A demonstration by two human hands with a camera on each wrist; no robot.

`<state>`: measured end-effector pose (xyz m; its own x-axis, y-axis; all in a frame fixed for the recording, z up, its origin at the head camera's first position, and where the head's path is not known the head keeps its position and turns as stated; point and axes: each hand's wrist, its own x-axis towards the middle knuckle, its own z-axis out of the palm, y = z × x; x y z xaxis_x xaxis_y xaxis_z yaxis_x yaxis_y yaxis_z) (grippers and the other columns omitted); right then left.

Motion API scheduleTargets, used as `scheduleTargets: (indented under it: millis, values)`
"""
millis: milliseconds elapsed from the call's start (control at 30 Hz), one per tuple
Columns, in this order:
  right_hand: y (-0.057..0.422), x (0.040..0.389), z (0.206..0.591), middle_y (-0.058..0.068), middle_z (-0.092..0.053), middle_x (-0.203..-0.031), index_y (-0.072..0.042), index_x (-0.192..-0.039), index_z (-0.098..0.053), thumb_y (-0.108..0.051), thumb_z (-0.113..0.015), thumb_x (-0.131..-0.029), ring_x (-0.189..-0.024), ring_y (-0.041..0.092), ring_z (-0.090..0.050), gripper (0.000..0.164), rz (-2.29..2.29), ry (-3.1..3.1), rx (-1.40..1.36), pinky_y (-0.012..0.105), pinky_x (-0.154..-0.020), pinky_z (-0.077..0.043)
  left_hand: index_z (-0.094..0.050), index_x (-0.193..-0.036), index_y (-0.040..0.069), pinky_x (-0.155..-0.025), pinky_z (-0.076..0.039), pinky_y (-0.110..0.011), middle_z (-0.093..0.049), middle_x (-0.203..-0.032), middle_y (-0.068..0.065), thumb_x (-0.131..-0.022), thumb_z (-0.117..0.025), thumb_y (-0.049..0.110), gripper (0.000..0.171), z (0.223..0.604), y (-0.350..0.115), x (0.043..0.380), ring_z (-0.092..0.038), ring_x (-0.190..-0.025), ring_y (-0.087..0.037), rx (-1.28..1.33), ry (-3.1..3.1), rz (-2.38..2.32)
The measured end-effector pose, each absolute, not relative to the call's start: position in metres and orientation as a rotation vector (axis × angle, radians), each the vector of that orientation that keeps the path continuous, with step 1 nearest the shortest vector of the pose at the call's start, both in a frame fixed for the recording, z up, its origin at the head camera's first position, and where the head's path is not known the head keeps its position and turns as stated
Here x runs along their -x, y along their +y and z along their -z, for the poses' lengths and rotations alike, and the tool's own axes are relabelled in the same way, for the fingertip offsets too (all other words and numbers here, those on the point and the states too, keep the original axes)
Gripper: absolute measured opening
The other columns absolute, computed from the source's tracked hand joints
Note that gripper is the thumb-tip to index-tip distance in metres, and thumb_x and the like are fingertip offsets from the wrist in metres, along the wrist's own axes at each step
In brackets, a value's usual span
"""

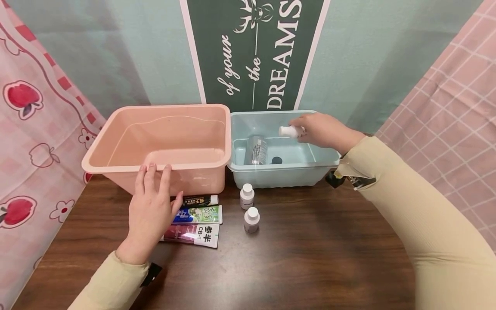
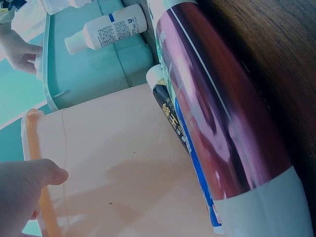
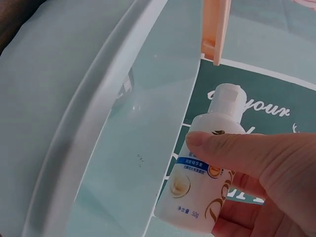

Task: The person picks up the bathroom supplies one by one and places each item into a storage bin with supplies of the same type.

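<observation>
My right hand (image 1: 323,131) grips a small white conditioner bottle (image 1: 290,131) over the blue bin (image 1: 284,176). In the right wrist view the thumb presses the bottle's front, which has a blue band, and the flip cap points up. Inside the blue bin lie a clear bottle (image 1: 257,150) and a small dark round thing (image 1: 277,160). My left hand (image 1: 149,211) rests its extended fingers on the near rim of the pink bin (image 1: 201,183). Beside that hand lie three toothpaste tubes: black (image 1: 197,201), blue-green (image 1: 201,214) and dark red (image 1: 191,234), partly hidden by it.
Two small white bottles, one nearer the bins (image 1: 246,196) and one closer to me (image 1: 252,220), stand upright on the brown wooden table (image 1: 294,258). The bins stand side by side against a green cloth backdrop (image 1: 348,56). Pink patterned cloths hang at both sides.
</observation>
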<state>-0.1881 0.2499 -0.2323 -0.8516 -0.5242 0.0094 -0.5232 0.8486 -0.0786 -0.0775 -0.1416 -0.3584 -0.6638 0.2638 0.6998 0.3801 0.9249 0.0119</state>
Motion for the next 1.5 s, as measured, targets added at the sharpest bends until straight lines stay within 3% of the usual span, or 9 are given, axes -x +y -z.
scheduleTargets:
  millis: [133,400,867,1500]
  values:
    - [0.248,0.191,0.231,0.017,-0.064,-0.098,-0.001,-0.114,-0.062,-0.001,-0.069,-0.078,-0.088,0.03,-0.059,0.037,0.114,2.99,0.854,0.046,-0.077,-0.047,-0.045,-0.132,-0.002,-0.092,-0.039,-0.058,-0.038,-0.129,-0.034,-0.07,-0.072,0.025,0.072,0.359,-0.141,0.078,-0.035,-0.121,-0.052,0.446,-2.311,0.212]
    - [0.248,0.198,0.228,0.021,-0.063,-0.108,0.003,-0.119,-0.059,0.0,-0.069,-0.078,-0.096,0.033,-0.059,0.042,0.12,2.959,0.821,0.047,-0.084,-0.046,-0.042,-0.133,-0.004,-0.093,-0.038,-0.059,-0.036,-0.129,-0.037,-0.08,-0.063,0.029,0.066,0.357,-0.143,0.078,-0.033,-0.121,-0.054,0.461,-2.355,0.19]
    - [0.248,0.21,0.228,0.017,-0.064,-0.103,-0.001,-0.12,-0.06,-0.001,-0.065,-0.079,-0.091,0.031,-0.058,0.041,0.138,2.9,0.803,0.046,-0.08,-0.046,-0.042,-0.133,-0.004,-0.095,-0.036,-0.058,-0.036,-0.129,-0.037,-0.08,-0.063,0.029,0.066,0.357,-0.143,0.077,-0.032,-0.121,-0.055,0.464,-2.366,0.197]
    - [0.251,0.223,0.231,0.017,-0.065,-0.1,0.0,-0.118,-0.06,-0.003,-0.067,-0.08,-0.088,0.03,-0.059,0.039,0.111,2.848,0.843,0.046,-0.079,-0.046,-0.044,-0.132,-0.003,-0.094,-0.038,-0.058,-0.037,-0.129,-0.035,-0.074,-0.07,0.025,0.07,0.357,-0.142,0.078,-0.035,-0.12,-0.054,0.449,-2.334,0.209]
